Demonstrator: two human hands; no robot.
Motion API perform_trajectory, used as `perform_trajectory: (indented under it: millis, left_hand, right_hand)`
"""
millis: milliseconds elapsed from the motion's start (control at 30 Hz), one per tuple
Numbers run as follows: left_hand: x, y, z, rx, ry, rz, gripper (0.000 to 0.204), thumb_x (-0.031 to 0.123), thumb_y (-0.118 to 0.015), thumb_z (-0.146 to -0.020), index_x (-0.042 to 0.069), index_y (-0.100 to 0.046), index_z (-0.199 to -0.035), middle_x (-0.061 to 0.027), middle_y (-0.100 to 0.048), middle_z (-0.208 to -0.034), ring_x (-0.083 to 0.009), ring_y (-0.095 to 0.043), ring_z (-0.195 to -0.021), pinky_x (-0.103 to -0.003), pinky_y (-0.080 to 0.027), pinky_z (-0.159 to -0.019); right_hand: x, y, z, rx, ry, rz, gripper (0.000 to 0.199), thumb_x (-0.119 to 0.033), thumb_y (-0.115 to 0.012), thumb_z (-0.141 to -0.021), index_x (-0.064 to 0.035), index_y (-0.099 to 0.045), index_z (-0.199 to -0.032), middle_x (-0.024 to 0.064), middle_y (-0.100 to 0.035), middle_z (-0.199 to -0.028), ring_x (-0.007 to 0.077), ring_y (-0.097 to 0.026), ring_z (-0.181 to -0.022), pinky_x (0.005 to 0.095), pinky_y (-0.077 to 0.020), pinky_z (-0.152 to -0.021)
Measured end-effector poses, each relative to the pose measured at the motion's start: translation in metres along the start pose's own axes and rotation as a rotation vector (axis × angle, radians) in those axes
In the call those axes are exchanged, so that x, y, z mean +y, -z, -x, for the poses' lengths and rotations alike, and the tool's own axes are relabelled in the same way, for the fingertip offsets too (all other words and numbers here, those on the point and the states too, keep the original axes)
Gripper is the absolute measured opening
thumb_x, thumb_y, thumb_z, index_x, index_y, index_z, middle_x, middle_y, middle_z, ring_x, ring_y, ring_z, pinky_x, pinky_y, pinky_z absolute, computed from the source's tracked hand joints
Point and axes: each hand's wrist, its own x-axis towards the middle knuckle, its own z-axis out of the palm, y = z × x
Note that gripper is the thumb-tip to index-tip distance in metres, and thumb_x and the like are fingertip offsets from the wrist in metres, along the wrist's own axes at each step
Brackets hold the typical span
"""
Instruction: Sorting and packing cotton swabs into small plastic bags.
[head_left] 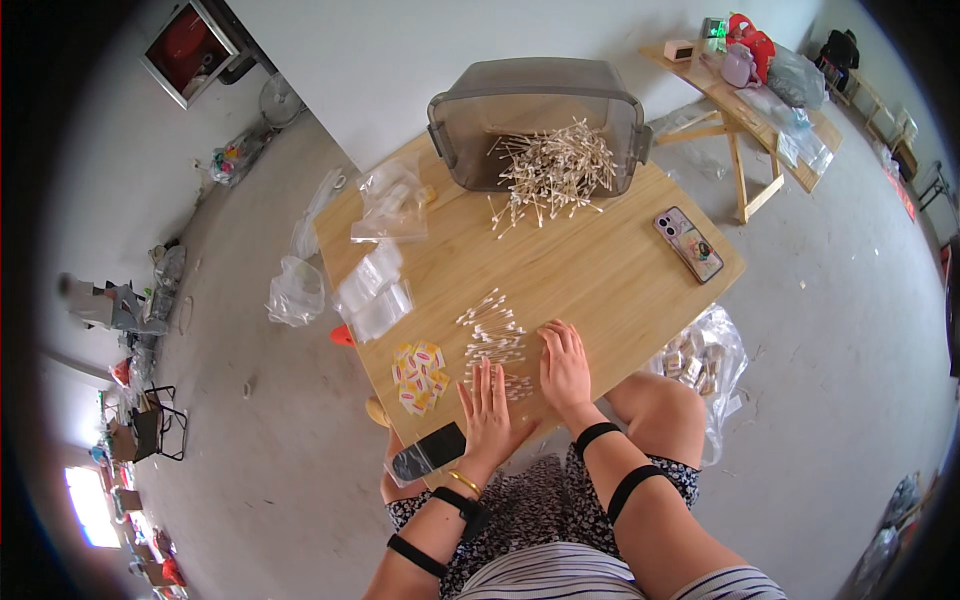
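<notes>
Loose cotton swabs (494, 335) lie in a rough column on the wooden table (590, 265) near its front edge. My left hand (488, 418) rests over the lower end of this column with its fingers stretched out, covering some swabs. Just right of the swabs, my right hand (565, 372) lies on the tabletop, fingers extended and close together, holding nothing. To the left of the swabs is a patch of small yellow-and-white printed slips (420, 377). At the table's far side, a grey translucent bin (540, 85) lies tipped on its side, and a heap of cotton swabs (560, 165) spills from its mouth.
Clear plastic bags (373, 292) lie along the table's left side. A phone in a patterned case (688, 245) is at the right, and a dark flat phone-like object (430, 452) at the front left corner. A plastic bag of small packs (700, 365) stands beside my right knee.
</notes>
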Motion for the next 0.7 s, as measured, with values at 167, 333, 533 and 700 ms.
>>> perform_trajectory:
  millis: [167, 333, 533, 700]
  left_hand:
    - [-0.007, 0.0, -0.006, 0.066, 0.128, 0.033, 0.126, 0.055, -0.082, -0.072, 0.004, -0.006, -0.159, -0.0254, -0.008, -0.165, -0.0437, -0.005, -0.153, -0.065, -0.005, -0.119]
    - [-0.035, 0.006, 0.001, 0.097, 0.16, 0.101, 0.127, 0.049, -0.084, -0.072, 0.003, -0.005, -0.159, -0.0281, -0.006, -0.164, -0.0456, -0.005, -0.152, -0.061, -0.009, -0.122]
    - [-0.047, -0.007, -0.005, 0.023, 0.157, 0.267, 0.121, 0.033, -0.085, -0.074, 0.001, -0.003, -0.158, -0.0305, -0.006, -0.163, -0.0445, -0.007, -0.152, -0.053, -0.011, -0.124]
    - [-0.038, -0.002, -0.008, 0.044, 0.116, 0.348, 0.119, 0.021, -0.084, -0.073, -0.002, -0.003, -0.158, -0.0285, -0.009, -0.163, -0.0443, -0.006, -0.153, -0.051, -0.013, -0.124]
  right_hand:
    - [-0.001, 0.004, 0.004, -0.003, -0.088, -0.174, 0.032, -0.003, -0.05, -0.092, -0.0023, -0.056, -0.123, 0.0184, -0.056, -0.128, 0.0377, -0.049, -0.129, 0.0462, -0.0372, -0.113]
    - [-0.027, -0.014, 0.025, -0.001, -0.114, -0.325, 0.033, -0.003, -0.049, -0.094, -0.0016, -0.054, -0.127, 0.0205, -0.054, -0.132, 0.0412, -0.046, -0.131, 0.046, -0.0387, -0.111]
    - [-0.061, -0.052, 0.038, 0.02, -0.144, -0.437, 0.038, -0.002, -0.048, -0.093, -0.004, -0.053, -0.131, 0.0223, -0.048, -0.138, 0.0418, -0.042, -0.137, 0.0468, -0.037, -0.113]
    - [-0.028, -0.029, 0.01, 0.056, -0.151, -0.335, 0.038, -0.002, -0.044, -0.096, -0.0049, -0.05, -0.133, 0.0214, -0.047, -0.137, 0.0412, -0.039, -0.139, 0.0465, -0.0394, -0.11]
